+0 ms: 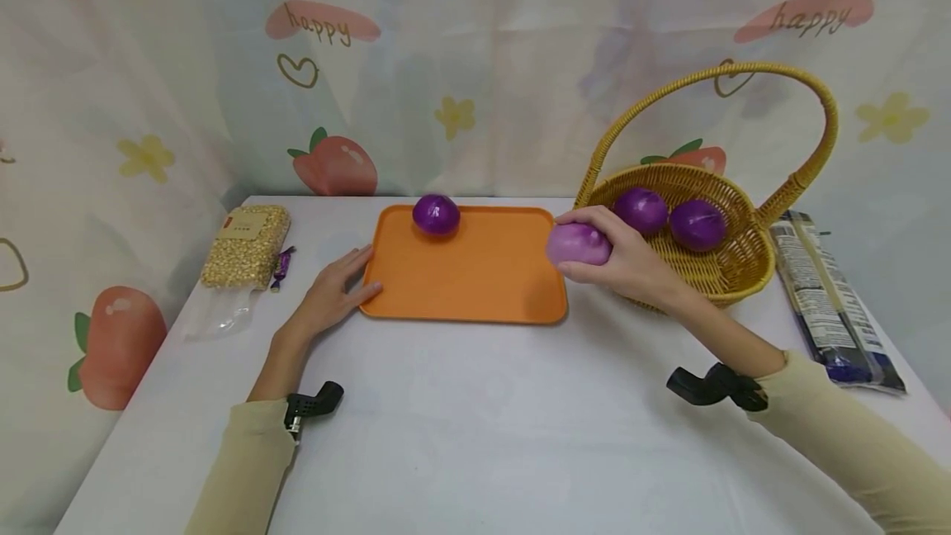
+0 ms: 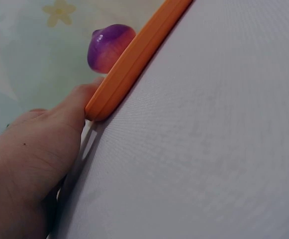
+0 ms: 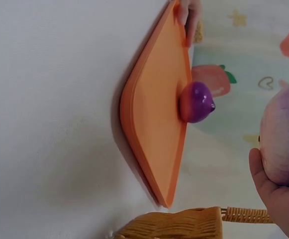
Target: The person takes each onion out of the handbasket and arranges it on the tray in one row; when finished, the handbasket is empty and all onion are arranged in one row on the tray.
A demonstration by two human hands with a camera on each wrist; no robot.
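My right hand (image 1: 620, 258) grips a pale purple onion (image 1: 578, 244), thumb and fingers around its side. It is held over the right end of an orange tray (image 1: 475, 271), beside the basket. In the right wrist view the held onion (image 3: 283, 137) shows whitish skin with purple at the edge. A darker, glossy purple onion (image 1: 436, 215) lies on the tray near its back rim. My left hand (image 1: 330, 295) rests at the tray's left edge with its fingers extended and the thumb over the rim. Two more dark purple onions (image 1: 641, 210) sit in a yellow wicker basket (image 1: 713, 271).
The basket's tall handle (image 1: 713, 73) arches above it. At the left lie a clear pack of yellow grains (image 1: 245, 250) and a small purple wrapped candy (image 1: 282, 268). A long printed packet (image 1: 835, 304) lies right of the basket. A patterned curtain (image 1: 475, 64) hangs behind the table.
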